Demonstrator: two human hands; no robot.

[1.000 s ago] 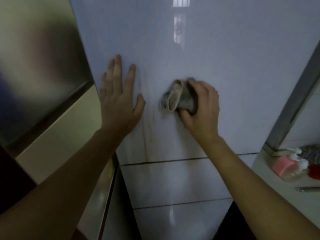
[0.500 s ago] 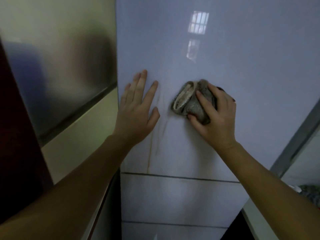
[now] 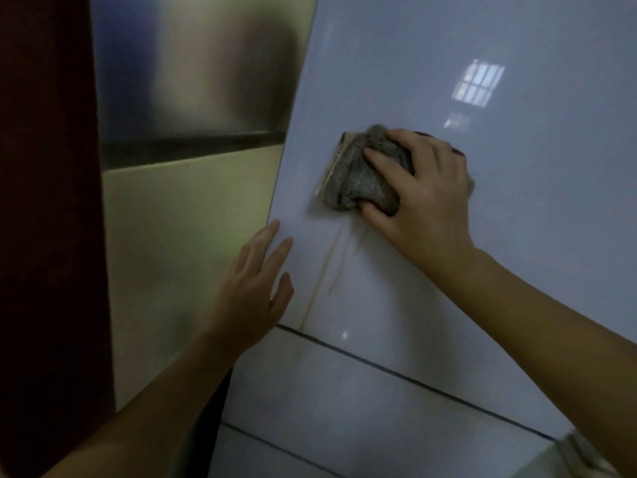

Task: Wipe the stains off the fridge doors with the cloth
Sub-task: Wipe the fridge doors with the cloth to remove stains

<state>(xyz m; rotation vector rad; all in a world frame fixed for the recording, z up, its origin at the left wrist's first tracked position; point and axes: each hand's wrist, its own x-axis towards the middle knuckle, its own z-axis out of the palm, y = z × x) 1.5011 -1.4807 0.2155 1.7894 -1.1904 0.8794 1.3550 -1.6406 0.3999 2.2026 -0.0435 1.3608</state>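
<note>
The right hand (image 3: 424, 198) bunches the cloth (image 3: 358, 174) into a wad, fingers (image 3: 382, 160) curled over it and thumb tucked under, likely to press hard on one patch of the door (image 3: 517, 236). Brown stains (image 3: 327, 267) trail from the cloth toward 7 o'clock, so the wad sits at their top. The left hand (image 3: 251, 291), fingers straight and slightly spread, lies at the door's edge, probably steadying it.

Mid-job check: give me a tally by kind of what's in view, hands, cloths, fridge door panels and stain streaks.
Hands: 2, left hand, right hand
Cloths: 1, grey cloth, gripped by the right hand
Door panels: 3, upper panel, middle panel, lower panel
Stain streaks: 2 discernible, long streak, short streak
Total: 8
</note>
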